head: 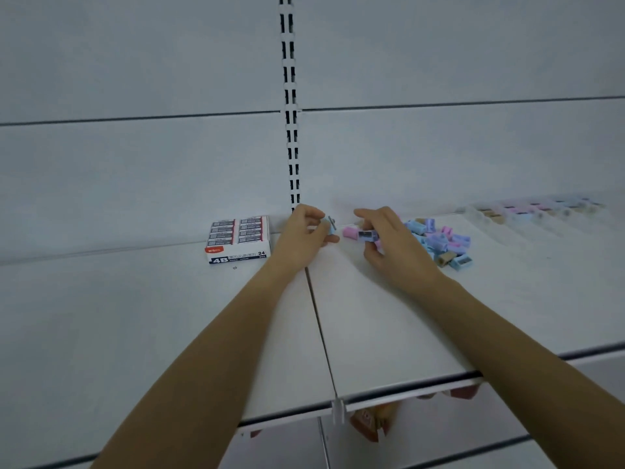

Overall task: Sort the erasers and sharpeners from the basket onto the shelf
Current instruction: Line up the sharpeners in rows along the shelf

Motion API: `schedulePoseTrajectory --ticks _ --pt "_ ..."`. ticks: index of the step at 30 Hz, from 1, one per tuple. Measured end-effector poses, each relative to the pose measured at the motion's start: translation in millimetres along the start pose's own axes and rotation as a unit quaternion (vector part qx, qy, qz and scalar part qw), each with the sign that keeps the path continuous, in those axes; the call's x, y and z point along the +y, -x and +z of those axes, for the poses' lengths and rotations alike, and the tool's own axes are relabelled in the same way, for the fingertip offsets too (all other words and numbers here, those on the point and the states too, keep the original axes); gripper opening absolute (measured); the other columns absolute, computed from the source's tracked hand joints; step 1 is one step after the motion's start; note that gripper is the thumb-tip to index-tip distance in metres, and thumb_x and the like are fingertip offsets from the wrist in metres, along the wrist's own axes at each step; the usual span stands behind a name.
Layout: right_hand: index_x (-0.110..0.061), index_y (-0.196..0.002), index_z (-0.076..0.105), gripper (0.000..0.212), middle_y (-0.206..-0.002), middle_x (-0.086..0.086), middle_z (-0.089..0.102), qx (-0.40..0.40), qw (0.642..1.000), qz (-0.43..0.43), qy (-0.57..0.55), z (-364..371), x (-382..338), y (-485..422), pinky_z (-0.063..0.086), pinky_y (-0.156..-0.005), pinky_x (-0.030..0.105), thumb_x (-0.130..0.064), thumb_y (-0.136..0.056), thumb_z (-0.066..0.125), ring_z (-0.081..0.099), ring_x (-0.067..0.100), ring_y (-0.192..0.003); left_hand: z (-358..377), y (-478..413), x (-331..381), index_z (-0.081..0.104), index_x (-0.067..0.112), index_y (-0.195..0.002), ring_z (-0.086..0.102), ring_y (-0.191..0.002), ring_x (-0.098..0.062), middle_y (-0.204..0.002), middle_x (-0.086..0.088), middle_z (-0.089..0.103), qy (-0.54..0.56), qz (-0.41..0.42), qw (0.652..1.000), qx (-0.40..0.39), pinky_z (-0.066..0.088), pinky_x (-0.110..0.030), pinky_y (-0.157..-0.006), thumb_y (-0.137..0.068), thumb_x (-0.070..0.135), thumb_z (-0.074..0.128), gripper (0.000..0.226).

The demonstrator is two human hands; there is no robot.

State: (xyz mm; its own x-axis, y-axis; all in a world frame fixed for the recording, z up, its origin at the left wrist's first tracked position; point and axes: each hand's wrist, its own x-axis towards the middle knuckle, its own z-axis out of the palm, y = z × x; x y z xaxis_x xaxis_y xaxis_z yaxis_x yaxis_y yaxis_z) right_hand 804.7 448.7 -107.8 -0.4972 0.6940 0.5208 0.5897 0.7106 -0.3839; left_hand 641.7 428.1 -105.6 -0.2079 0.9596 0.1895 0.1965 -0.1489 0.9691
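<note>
- At the far edge of a white shelf (372, 316), a person's left hand (306, 233) pinches a blue sharpener (329, 227) between thumb and curled fingers, just right of the slotted upright (291, 96).
- The right hand (389, 240) grips a second sharpener (368, 235), blade face towards the camera, with a pink sharpener (350, 232) touching it on the left (whether the fingers hold that one too cannot be told).
- A loose pile (439, 240) of blue, lilac, pink and tan sharpeners lies just right of the right hand. Further right, a blurred row (541, 211) of them runs along the back wall.
- An eraser box (238, 240), printed card with "4B" on its near face, stands left of the left hand, and the erasers inside lie in two neat columns.
- The basket is out of view.
- The sharpeners are small wedge-shaped blocks of smooth hard plastic, each with a metal blade. They are probably very light, stiff and somewhat slippery.
- They are best pinched across the two flat sides, away from the blade, because a loose grip could let one flick off.
- The shelf is smooth painted metal, in two boards that meet at a seam between the forearms.
</note>
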Motion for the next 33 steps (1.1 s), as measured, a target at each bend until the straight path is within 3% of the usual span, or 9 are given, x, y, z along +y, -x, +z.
schedulePoseTrajectory --ticks 6,9,11,13,16,20,25,30,33 --pt "-0.005 -0.129 0.049 0.044 -0.117 0.015 0.047 0.051 0.998 0.02 0.027 2 7 3 0.03 -0.078 0.011 0.001 -0.086 0.056 0.055 0.02 -0.096 5 2 4 0.048 0.011 -0.103 0.064 -0.081 -0.016 -0.091 0.001 0.056 -0.023 0.028 0.999 -0.002 0.051 -0.021 -0.077 -0.087 0.002 0.057 0.019" --pt "-0.001 -0.113 0.06 0.036 -0.103 0.02 0.054 0.086 0.995 -0.012 0.048 1 7 2 0.033 -0.074 0.017 0.002 -0.078 0.065 0.055 0.015 -0.083 7 4 11 0.052 0.01 -0.091 0.058 -0.064 0.004 -0.087 0.005 0.054 -0.047 0.058 0.997 -0.009 0.044 -0.006 -0.059 -0.081 0.0 0.065 0.019" --pt "0.0 -0.104 0.064 0.03 -0.095 0.02 0.055 0.104 0.993 -0.029 0.047 1 7 5 0.035 -0.072 0.019 0.004 -0.074 0.066 0.047 0.011 -0.08 8 6 12 0.05 0.015 -0.083 0.057 -0.062 0.001 -0.085 0.004 0.056 -0.046 0.074 0.996 -0.018 0.041 -0.007 -0.053 -0.081 -0.002 0.065 0.022" --pt "-0.002 -0.103 0.064 0.028 -0.095 0.017 0.055 0.086 0.995 -0.038 0.037 -3 6 12 0.038 -0.072 0.023 0.001 -0.076 0.062 0.046 0.012 -0.08 9 10 13 0.049 0.021 -0.081 0.057 -0.069 -0.006 -0.084 0.006 0.058 -0.061 0.098 0.993 -0.029 0.043 -0.01 -0.058 -0.08 0.001 0.066 0.027" --pt "-0.006 -0.103 0.063 0.028 -0.097 0.014 0.055 0.06 0.996 -0.055 0.034 -15 7 25 0.046 -0.06 0.031 -0.003 -0.076 0.055 0.056 0.019 -0.077 15 18 13 0.048 0.026 -0.084 0.056 -0.077 0.005 -0.087 0.012 0.06 -0.154 0.16 0.974 -0.037 0.045 -0.012 -0.075 -0.079 0.005 0.068 0.029" --pt "-0.007 -0.097 0.063 0.025 -0.094 0.011 0.056 0.054 0.996 -0.067 0.022 -39 24 40 0.039 -0.058 0.031 -0.011 -0.077 0.049 0.046 0.012 -0.076 36 24 25 0.054 0.013 -0.097 0.052 -0.077 0.014 -0.089 0.003 0.061 -0.193 0.201 0.96 -0.017 0.038 -0.002 -0.07 -0.078 0.006 0.07 0.027" --pt "-0.01 -0.102 0.062 0.021 -0.1 0.008 0.054 0.02 0.997 -0.068 0.01 -83 64 67 0.044 -0.057 0.031 -0.009 -0.082 0.056 0.049 0.011 -0.084 85 28 42 0.058 0.003 -0.117 0.049 -0.079 0.002 -0.1 -0.008 0.059 -0.247 0.225 0.942 0.031 0.035 0.002 -0.073 -0.081 0.006 0.067 0.037" --pt "-0.014 -0.108 0.062 0.022 -0.103 0.005 0.055 -0.023 0.997 -0.065 0.017 -135 117 101 0.049 -0.066 0.038 -0.012 -0.087 0.056 0.057 0.022 -0.085 162 38 60 0.063 0.005 -0.11 0.049 -0.086 -0.012 -0.102 -0.013 0.06 -0.301 0.226 0.925 0.059 0.033 -0.005 -0.07 -0.082 0.007 0.066 0.028" --pt "-0.017 -0.112 0.062 0.023 -0.107 0.002 0.056 -0.036 0.997 -0.056 0.028 -165 152 123 0.046 -0.069 0.03 -0.017 -0.09 0.054 0.057 0.02 -0.088 207 44 69 0.062 0.008 -0.106 0.048 -0.085 -0.011 -0.097 -0.01 0.059 -0.307 0.229 0.921 0.074 0.033 -0.006 -0.068 -0.083 0.01 0.065 0.022"
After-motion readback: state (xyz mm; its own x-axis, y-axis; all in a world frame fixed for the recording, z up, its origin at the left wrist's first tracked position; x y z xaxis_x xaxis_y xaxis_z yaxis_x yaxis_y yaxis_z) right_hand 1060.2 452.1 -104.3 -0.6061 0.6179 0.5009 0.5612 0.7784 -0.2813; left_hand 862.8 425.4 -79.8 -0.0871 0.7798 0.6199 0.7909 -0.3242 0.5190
